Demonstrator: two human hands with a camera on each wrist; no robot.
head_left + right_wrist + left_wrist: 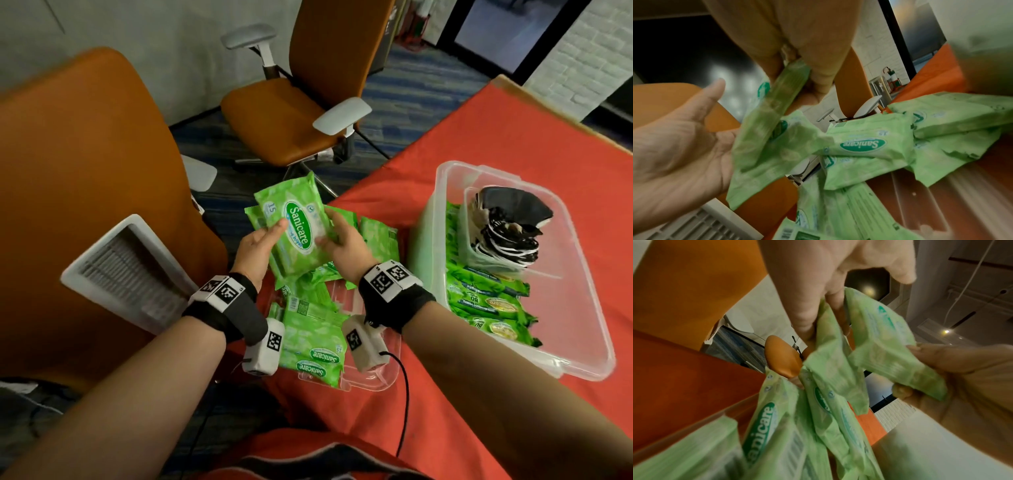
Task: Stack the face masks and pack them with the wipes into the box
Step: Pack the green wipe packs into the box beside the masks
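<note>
Both hands hold green Sanicare wipes packs (297, 229) up over a loose pile of the same wipes packs (310, 337). My left hand (258, 244) grips from the left with its thumb on the front; in the left wrist view its fingers (809, 316) pinch a pack (830, 363). My right hand (339, 240) grips the right edge; its fingers (822, 76) pinch a pack's (777, 123) seam. The clear box (568, 325) stands to the right. It holds a stack of black and white face masks (510, 236) and several wipes packs (486, 303).
The pile lies on a clear plastic lid (375, 380) at the corner of the red-covered table (513, 428). Two orange chairs (85, 164) (301, 102) stand left and beyond. A white grille panel (126, 274) sits by my left forearm.
</note>
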